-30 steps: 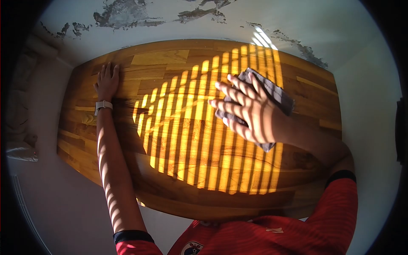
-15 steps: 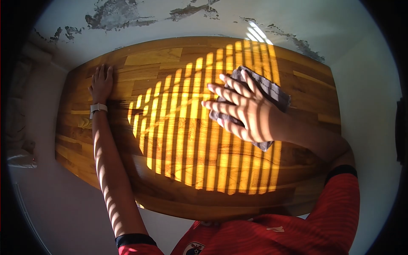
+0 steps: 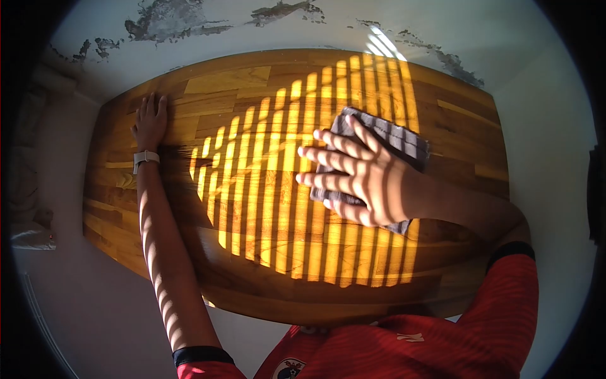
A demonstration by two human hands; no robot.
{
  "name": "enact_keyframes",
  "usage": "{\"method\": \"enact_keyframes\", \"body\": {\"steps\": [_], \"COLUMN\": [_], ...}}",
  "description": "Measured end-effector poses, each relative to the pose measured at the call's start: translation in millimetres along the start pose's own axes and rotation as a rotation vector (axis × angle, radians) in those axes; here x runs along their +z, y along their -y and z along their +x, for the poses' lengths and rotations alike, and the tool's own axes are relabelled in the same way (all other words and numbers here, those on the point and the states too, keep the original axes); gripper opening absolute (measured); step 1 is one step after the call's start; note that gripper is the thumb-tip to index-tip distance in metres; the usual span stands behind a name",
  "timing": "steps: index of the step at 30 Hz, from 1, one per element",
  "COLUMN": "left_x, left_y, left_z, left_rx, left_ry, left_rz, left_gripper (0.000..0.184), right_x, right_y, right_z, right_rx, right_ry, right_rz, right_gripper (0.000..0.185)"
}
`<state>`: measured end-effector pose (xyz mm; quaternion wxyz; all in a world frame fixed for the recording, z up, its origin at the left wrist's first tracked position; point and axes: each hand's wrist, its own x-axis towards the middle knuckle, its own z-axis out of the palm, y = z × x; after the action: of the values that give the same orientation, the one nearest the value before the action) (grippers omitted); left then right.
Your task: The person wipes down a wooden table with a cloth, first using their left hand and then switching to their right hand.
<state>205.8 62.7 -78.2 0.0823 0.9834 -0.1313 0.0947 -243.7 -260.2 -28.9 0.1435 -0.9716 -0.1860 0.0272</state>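
A folded dark grey cloth (image 3: 399, 140) lies on the wooden tabletop (image 3: 246, 83), right of the middle. My right hand (image 3: 372, 180) rests flat over it, fingers spread and pointing left, some fingertips reaching past the cloth's edge. The palm hides the middle of the cloth; its upper right part and a lower corner show. At the far left of the tabletop, my left hand (image 3: 151, 121) lies palm down with its fingers stretched out and holds nothing. A light-coloured watch or band (image 3: 146, 159) is around the left wrist.
Behind the table stands a white wall (image 3: 227, 47) with peeling grey patches (image 3: 167, 19). Striped sunlight falls across the tabletop and my right hand. Pale, dim items (image 3: 31, 237) are at the far left beyond the table. My body is at the near edge.
My right hand and the cloth have slid slightly toward me, the fingers also a little to the left. The left hand stays in place.
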Motion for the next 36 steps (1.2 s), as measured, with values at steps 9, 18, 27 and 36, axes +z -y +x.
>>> {"method": "enact_keyframes", "body": {"steps": [9, 18, 27, 36], "left_x": [1, 1, -2, -2], "left_y": [0, -3, -5, -4], "left_z": [5, 3, 0, -1], "left_rx": [0.014, 0.005, -0.009, -0.012], "left_ry": [-0.011, 0.012, 0.008, 0.007], "left_rz": [-0.017, 0.003, 0.000, -0.009], "left_gripper": [0.080, 0.079, 0.079, 0.079], "right_x": [23, 12, 9, -5], "right_y": [-21, -40, -3, 31], "right_z": [12, 13, 11, 4], "right_rx": [0.099, 0.109, 0.046, 0.014], "right_ry": [-0.171, -0.150, -0.046, 0.112], "right_rz": [0.128, -0.210, -0.084, 0.026], "right_gripper": [0.064, 0.065, 0.061, 0.059]}}
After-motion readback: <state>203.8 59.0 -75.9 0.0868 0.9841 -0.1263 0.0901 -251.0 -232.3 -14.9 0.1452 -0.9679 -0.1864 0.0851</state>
